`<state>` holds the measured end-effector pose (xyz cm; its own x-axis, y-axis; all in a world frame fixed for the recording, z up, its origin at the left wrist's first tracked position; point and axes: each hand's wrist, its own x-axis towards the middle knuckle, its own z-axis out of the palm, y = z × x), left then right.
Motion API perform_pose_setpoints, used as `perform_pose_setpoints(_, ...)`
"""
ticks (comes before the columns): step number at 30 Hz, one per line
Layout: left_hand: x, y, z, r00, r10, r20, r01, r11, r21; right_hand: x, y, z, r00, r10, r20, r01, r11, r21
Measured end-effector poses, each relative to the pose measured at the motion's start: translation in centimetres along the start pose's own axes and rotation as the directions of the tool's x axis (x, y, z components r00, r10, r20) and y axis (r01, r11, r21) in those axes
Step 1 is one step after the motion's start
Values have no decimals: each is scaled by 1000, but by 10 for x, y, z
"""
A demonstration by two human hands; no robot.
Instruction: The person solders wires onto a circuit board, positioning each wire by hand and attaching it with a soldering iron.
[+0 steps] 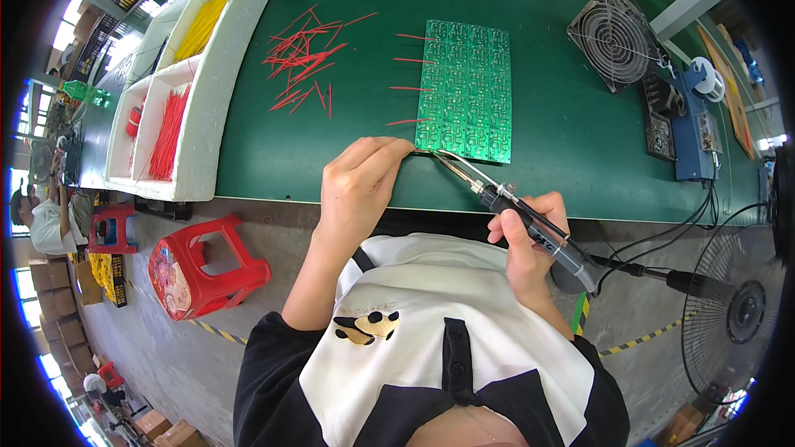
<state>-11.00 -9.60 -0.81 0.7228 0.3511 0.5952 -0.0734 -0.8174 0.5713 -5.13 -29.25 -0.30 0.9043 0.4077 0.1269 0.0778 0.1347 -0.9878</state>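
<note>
A green circuit board panel [465,91] made of several repeated units lies near the table's front edge. Several red wires [410,88] stick out from its left side. My left hand [358,182] is closed in a pinch at the panel's lower left corner, on a red wire mostly hidden by the fingers. My right hand [530,240] grips a soldering iron [497,199] with a thin metal feed tube alongside. The iron's tip meets the panel's corner, just right of my left fingertips.
Loose red wires [302,62] lie left of the panel. A white foam box [207,74] holds red and yellow wires. At the right are a metal-grilled fan [613,37] and a blue soldering unit [696,128]. A red stool [207,265] and a standing fan [741,306] flank me.
</note>
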Motion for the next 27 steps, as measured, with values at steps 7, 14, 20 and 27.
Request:
perform_pose_setpoints(7, 1, -1, 0, 1000, -5, -2, 5, 1000, -8, 1, 4, 2, 998, -35, -51, 40, 995, 92)
perform_pose_setpoints(14, 1, 1, -8, 998, -52, 21, 53, 997, -64, 17, 0, -13, 983, -162, -80, 168, 983, 69)
perform_pose_setpoints(20, 22, -19, -48, 998, -27, -50, 37, 974, 222, 62, -7, -33, 973, -192, -129, 194, 981, 4)
perform_pose_setpoints(27, 46, -48, -44, 967, -255, 24, 191, 781, 594, 65, 1, -34, 983, -136, -127, 143, 989, 47)
